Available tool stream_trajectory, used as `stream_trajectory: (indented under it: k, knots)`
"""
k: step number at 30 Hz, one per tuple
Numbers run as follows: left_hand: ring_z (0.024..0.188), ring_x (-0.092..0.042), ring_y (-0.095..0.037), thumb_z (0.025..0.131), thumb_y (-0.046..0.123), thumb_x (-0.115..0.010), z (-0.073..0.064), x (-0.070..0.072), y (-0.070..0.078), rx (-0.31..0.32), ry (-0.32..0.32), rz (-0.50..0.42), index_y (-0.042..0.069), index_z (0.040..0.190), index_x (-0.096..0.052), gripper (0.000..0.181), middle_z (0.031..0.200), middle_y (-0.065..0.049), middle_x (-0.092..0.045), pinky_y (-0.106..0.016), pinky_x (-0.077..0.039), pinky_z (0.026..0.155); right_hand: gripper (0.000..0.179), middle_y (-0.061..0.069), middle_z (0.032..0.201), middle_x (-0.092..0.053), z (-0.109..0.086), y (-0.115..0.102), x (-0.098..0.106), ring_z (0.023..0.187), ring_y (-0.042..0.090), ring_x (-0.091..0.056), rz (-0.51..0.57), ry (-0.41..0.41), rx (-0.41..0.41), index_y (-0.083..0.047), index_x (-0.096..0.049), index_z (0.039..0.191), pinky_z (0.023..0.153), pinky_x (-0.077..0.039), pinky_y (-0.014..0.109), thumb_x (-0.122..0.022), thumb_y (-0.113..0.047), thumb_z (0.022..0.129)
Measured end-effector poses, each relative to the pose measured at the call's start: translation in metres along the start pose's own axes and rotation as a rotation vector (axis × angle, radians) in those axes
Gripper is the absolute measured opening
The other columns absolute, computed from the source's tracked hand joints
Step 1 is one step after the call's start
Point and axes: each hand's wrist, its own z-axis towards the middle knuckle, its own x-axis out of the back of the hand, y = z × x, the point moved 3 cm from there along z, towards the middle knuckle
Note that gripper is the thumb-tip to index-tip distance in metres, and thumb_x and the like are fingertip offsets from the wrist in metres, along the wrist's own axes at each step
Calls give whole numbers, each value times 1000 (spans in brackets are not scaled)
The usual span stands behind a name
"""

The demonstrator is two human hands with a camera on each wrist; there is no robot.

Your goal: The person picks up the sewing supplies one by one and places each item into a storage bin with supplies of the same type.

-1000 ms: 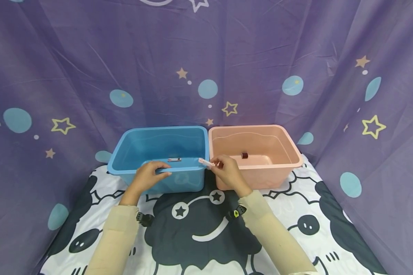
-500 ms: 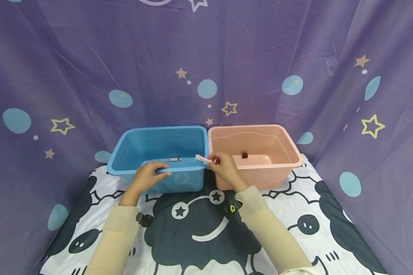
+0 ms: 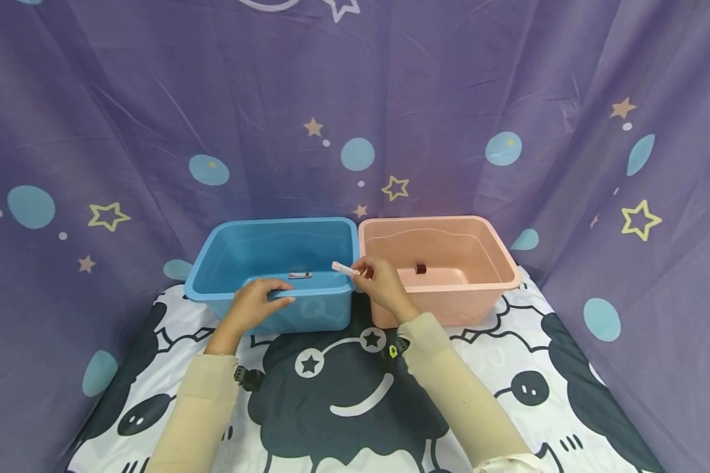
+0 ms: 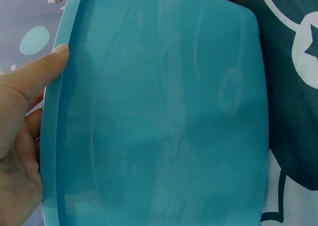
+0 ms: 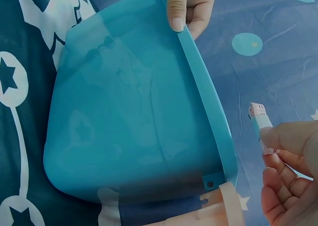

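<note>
My left hand [image 3: 253, 305] grips the front rim of the blue plastic tub [image 3: 307, 312], thumb outside and fingers reaching over the edge. Between thumb and fingers, my right hand [image 3: 383, 286] pinches a small slim box [image 5: 259, 117], white and pale blue with pinkish printed ends. In the head view this box overlaps the blue tub's right end, near the rim. A similar small pale object [image 3: 300, 275] with dark marks lies on the blue tub's floor. The pink tub [image 3: 432, 309] stands right beside the blue one, under my right hand's side.
Inside the pink tub lies a small dark reddish-brown cylinder [image 3: 421, 269]. Both tubs stand on a black-and-white cartoon-print cloth [image 3: 355, 381]. Behind and at both sides hangs a purple curtain [image 3: 355, 85] with stars and blue spots.
My right hand has shifted left and slightly away from me, carrying the slim box from the gap between the tubs over the blue tub's right end. The left hand stays on the rim.
</note>
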Motion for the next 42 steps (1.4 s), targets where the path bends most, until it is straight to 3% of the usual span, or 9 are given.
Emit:
stream_trajectory:
  k: [11,22,31,42]
  knots:
    - [107,-59,-32,84,27,-71,0,0,1,10,-3,-1,12,109,-71,29,114,-11,-66,-52,-45,88,8,8,78,-58,10,-6,-5,67,19,-50,-16,-38,-42,-2,-67,94,51,-48,22,-65,-6,87]
    - [108,-59,-32,83,29,-72,2,-1,2,17,3,-4,12,108,-71,30,114,-10,-67,-52,-45,89,8,9,77,-57,19,-9,-11,52,14,-46,25,-58,-49,0,-66,93,43,-43,22,-65,-5,87]
    - [108,-59,-31,84,27,-71,1,-1,0,20,-3,-2,15,108,-71,27,115,-9,-66,-53,-44,89,9,8,74,-57,29,-7,-14,60,14,-45,-6,-44,-51,1,-68,92,49,-36,20,-66,-3,84]
    - [108,-59,-31,84,28,-71,0,1,1,20,-3,1,13,109,-70,29,115,-10,-66,-53,-44,89,10,9,77,-59,31,-9,-18,63,14,-46,-13,-54,-75,1,-68,94,52,-37,19,-66,-4,85]
